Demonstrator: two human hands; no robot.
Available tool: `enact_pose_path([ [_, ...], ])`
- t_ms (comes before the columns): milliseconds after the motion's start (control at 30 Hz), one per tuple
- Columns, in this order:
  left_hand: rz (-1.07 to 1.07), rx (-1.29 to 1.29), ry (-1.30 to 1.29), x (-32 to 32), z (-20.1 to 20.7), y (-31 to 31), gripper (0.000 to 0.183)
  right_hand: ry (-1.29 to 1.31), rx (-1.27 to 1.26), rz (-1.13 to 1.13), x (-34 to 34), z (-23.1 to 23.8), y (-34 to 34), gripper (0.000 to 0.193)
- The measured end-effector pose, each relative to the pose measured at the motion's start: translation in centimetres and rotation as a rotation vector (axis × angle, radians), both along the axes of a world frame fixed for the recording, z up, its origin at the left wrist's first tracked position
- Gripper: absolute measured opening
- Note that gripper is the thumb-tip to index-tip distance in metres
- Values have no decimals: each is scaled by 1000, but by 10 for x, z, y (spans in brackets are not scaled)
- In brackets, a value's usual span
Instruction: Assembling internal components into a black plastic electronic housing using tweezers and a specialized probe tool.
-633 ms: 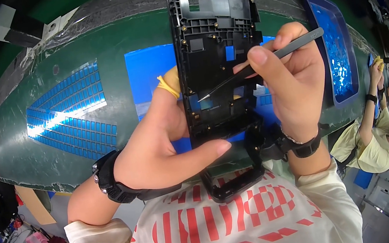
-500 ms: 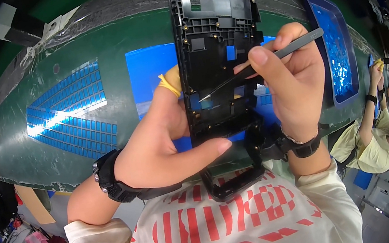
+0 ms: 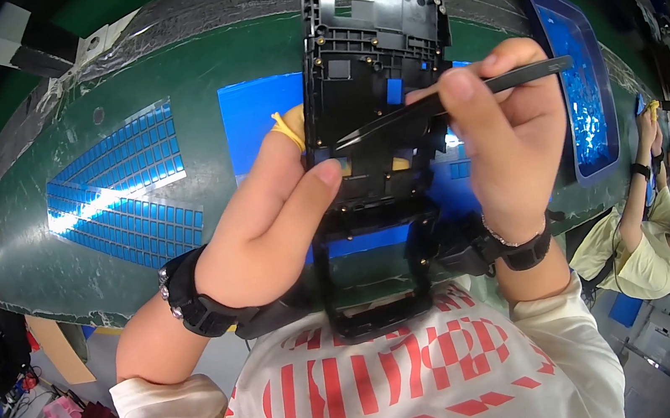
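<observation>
A long black plastic housing (image 3: 357,117) with brass inserts and cut-outs stands tilted in front of me. My left hand (image 3: 265,226) grips its left edge, thumb pressed on the face near a lower cut-out and fingers behind. A yellow band circles one finger of that hand. In my right hand (image 3: 506,123) is a pair of dark tweezers (image 3: 415,111), pinched between thumb and fingers. Their tips are near the housing's face just above my left thumb; whether they touch it I cannot tell. A small blue piece (image 3: 394,91) shows on the housing.
Two sheets of small blue rectangles (image 3: 120,153) lie overlapping on the green table (image 3: 29,266) at left. Behind the housing is a blue sheet (image 3: 255,118). A blue tray (image 3: 555,19) holding shiny blue bits stands at right. A co-worker (image 3: 644,244) sits far right.
My left thumb has moved up onto the housing's face by the cut-out. The tweezer tips have shifted slightly up, and the housing's lower end has swung left.
</observation>
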State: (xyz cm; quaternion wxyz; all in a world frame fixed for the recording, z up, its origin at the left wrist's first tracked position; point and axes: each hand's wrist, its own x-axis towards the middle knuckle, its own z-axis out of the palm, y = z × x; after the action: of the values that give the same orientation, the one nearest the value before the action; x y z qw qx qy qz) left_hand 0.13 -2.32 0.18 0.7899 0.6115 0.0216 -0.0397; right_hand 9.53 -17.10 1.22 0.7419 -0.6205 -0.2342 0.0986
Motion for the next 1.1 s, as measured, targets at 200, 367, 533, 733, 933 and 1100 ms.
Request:
enact_pose_path([
  [200,52,-94,153,6,0,9,40,-95,96,-43,3,1,-5,20],
  [367,-36,-37,252,15,-2,22,35,-264,39,3,11,-5,-13,23],
  [533,-208,-263,278,9,-12,16,46,-51,54,213,5,-4,-11,28],
  [733,-264,-282,252,6,-6,11,78,40,64,294,3,-6,-7,30],
  [933,-275,-163,231,7,-5,14,84,62,18,328,4,-10,-6,30],
  [1100,-327,-159,242,4,-3,14,88,81,46,335,2,-9,-5,29],
])
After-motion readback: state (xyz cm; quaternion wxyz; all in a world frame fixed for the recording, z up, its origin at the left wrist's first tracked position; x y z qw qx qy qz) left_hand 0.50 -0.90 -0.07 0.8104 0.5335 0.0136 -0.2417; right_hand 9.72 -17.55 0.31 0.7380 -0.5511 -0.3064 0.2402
